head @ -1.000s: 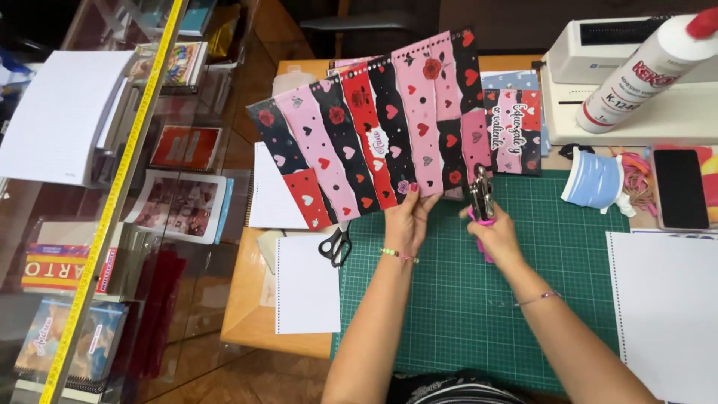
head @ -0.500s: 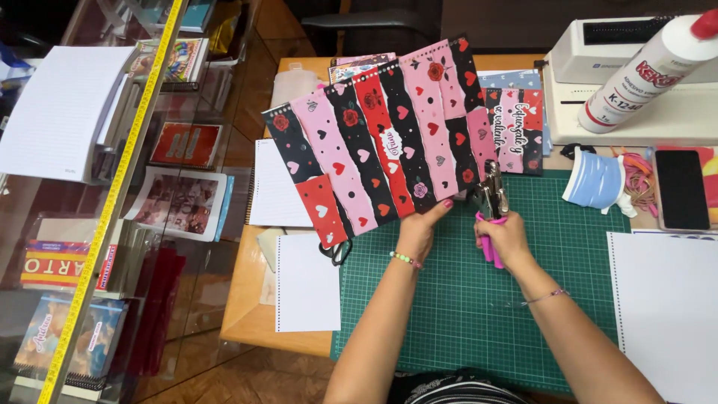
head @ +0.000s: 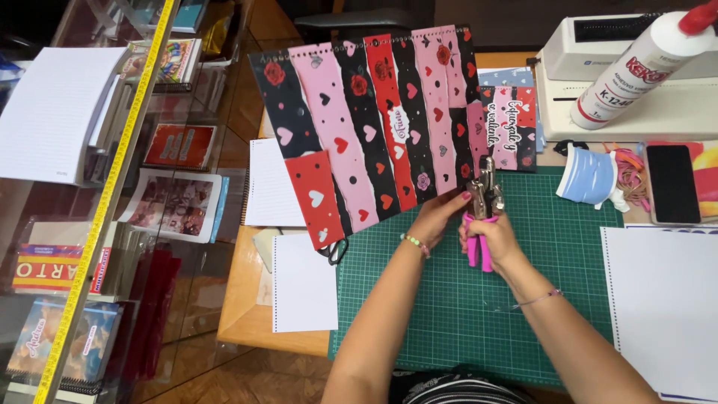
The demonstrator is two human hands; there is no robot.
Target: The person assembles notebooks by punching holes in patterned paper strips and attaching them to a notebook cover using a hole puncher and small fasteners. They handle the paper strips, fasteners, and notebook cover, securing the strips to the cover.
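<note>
from the head view, looking down: the left hand [head: 437, 217] pinches the lower edge of a decorated cover [head: 374, 127], a broad sheet of card striped in black, pink and red with hearts and roses, held up and tilted over the far side of the green cutting mat [head: 449, 299]. the right hand [head: 490, 239] is clenched round the pink handles of a small metal punch [head: 485, 196], whose nose sits right at the cover's lower right edge; whether it bites the card i cannot tell.

the cover looks light and fairly stiff, since it stands out flat from a single pinch, though a sheet that wide would likely flex or crease if gripped hard. its row of small holes along the top edge seems a weak spot. a hold near the bottom edge, close to the punch, looks the steadiest place. the punch seems heavier and solid, best squeezed low on its handles.

the mat lies on a wooden table [head: 247, 299] beside white punched sheets [head: 303, 284], black scissors [head: 336, 251] half under the cover, a phone [head: 672, 183], a glue bottle [head: 636, 67] and a white binding machine [head: 673, 112]. to the left stands a glass display case [head: 112, 224] of notebooks, with a yellow measuring tape [head: 105, 194] along it.
</note>
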